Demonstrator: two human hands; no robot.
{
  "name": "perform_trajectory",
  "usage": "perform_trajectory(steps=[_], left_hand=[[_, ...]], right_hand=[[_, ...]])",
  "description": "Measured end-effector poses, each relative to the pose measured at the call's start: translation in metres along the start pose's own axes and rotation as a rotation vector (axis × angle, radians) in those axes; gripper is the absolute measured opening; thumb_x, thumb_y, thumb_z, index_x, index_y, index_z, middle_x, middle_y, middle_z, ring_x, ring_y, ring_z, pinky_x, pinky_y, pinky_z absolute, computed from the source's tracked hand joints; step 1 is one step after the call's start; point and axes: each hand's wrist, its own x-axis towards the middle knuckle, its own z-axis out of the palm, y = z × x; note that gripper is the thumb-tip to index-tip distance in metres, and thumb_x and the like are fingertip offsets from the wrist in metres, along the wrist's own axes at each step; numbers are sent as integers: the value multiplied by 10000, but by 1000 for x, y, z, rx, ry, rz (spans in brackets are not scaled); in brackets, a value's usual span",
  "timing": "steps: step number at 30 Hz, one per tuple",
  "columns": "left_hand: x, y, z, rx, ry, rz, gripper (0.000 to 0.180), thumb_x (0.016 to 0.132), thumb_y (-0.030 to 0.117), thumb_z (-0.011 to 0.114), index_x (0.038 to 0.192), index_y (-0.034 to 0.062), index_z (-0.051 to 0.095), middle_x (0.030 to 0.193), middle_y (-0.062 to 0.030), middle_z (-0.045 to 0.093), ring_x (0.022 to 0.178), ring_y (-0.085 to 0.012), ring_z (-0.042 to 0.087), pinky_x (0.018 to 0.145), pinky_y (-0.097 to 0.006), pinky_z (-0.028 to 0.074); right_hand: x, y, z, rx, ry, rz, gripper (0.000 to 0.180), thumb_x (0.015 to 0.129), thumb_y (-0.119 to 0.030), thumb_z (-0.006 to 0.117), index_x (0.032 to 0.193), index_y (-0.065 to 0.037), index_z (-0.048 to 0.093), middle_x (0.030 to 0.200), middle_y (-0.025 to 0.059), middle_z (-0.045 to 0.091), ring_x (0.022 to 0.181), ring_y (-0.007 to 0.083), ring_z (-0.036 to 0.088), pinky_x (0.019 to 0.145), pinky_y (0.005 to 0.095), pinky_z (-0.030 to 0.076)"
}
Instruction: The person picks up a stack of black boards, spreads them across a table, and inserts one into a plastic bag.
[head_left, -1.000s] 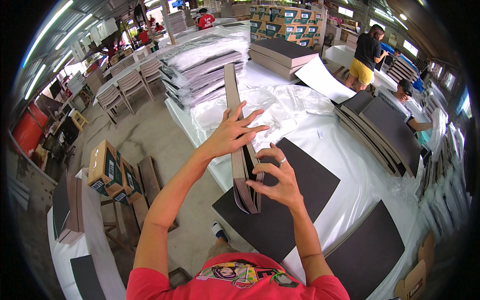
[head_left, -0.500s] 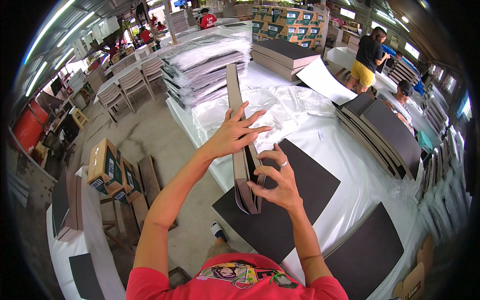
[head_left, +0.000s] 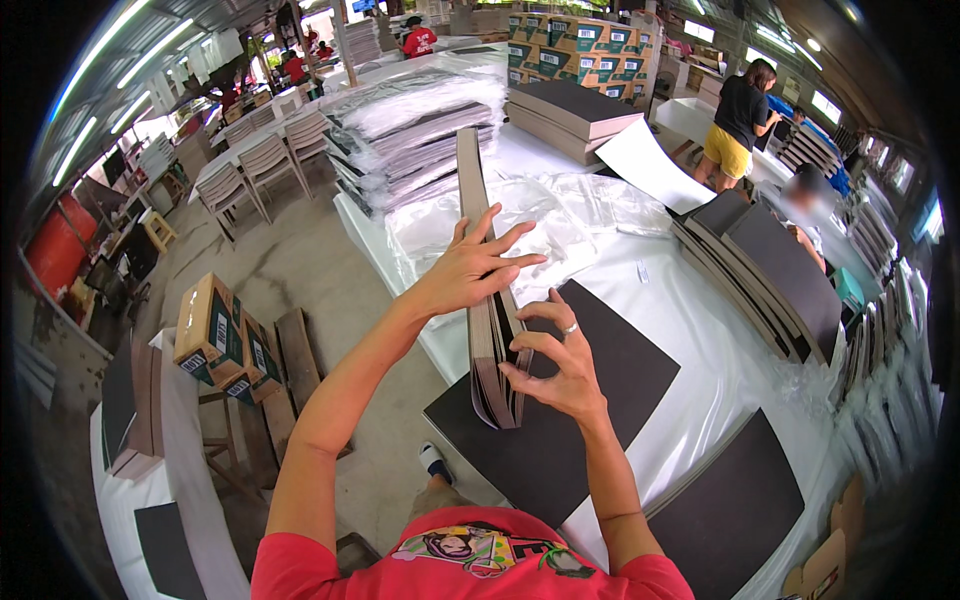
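A thick stack of black-faced grey boards (head_left: 471, 185) stands on edge before me, its long narrow side facing up. At the near end, some boards bow apart and a dark gap shows between them. My left hand (head_left: 462, 277) lies across the upper edge, fingers stretched and spread, with some reaching over the far right side. My right hand (head_left: 566, 375) is curled at the right side of the stack, fingertips pressed on the board edges beside the gap. Under the stack lies a flat black board (head_left: 620, 365) on the white-covered table (head_left: 650, 430).
Clear plastic film (head_left: 570, 225) lies beyond my hands. Wrapped stacks (head_left: 420, 140) stand at the far left of the table, more black boards (head_left: 785, 265) at the right and a black pile (head_left: 735, 510) near right. Cartons (head_left: 212, 330) are at left; a person (head_left: 738, 120) stands far right.
Both hands keep almost the same place on the stack. The view has shifted very slightly. A seated person at the right has moved their head a little.
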Motion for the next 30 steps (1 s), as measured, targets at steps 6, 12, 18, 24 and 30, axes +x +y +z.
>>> perform_trajectory(steps=[6,12,18,24,30], left_hand=[[0,-3,2,-7,5,12,392,975,391,394,1289,280,602,1530,22,321,1439,-386,91,1132,-538,60],[-1,-5,3,51,8,23,403,983,409,364,1282,289,606,1531,20,319,1435,-400,90,1126,-555,57],[1,-6,6,48,16,39,402,983,434,366,1274,303,611,1537,35,308,1431,-411,103,1118,-567,76],[0,-6,5,56,19,33,388,983,413,381,1270,297,615,1536,35,310,1428,-412,117,1116,-564,85],[1,-5,5,51,19,46,385,980,385,380,1277,297,610,1536,32,312,1426,-414,119,1112,-574,84]], right_hand=[[0,1,0,-4,-1,5,367,571,-59,812,880,-118,623,1074,88,589,999,276,590,1088,563,316],[1,-2,0,7,-4,4,363,575,-49,799,889,-116,629,1073,87,589,1007,271,587,1093,562,311],[-1,0,-1,-4,-19,-29,325,621,-73,772,916,-156,665,1076,42,566,1020,270,566,1070,568,348],[10,-7,-12,-12,-115,-15,348,586,-105,834,887,-138,662,1072,56,557,1004,246,583,1081,553,336],[6,-2,-4,21,-62,5,343,589,-152,857,869,-130,661,1053,52,556,959,231,580,1083,538,333]])
